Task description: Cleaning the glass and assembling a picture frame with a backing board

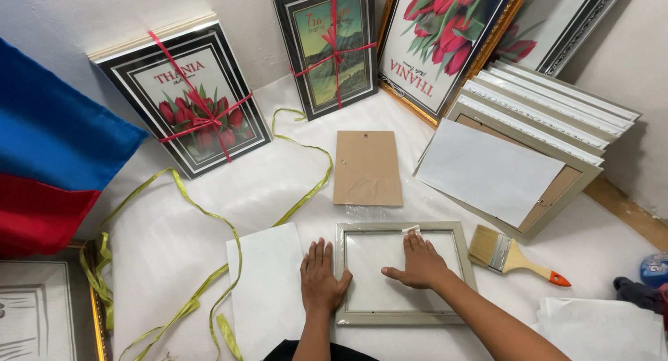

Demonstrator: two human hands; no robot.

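Grey picture frame [403, 319] flat beneath both spread, unpinching hands: left hand [321, 277] on its edge, right hand [417, 262] on glass.

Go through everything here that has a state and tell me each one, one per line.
Picture frame: flat, backing off.
Backing board: lying loose above frame.
Paintbrush: lying unused.
Left hand: flat on frame's left edge.
Right hand: pressing the glass.
Green ribbon: loose, untied.

Both hands flat on the silver frame [406, 272]: left hand [322, 276] on its left edge, right hand [417, 263] on the glass, paintbrush [513, 256] just right.
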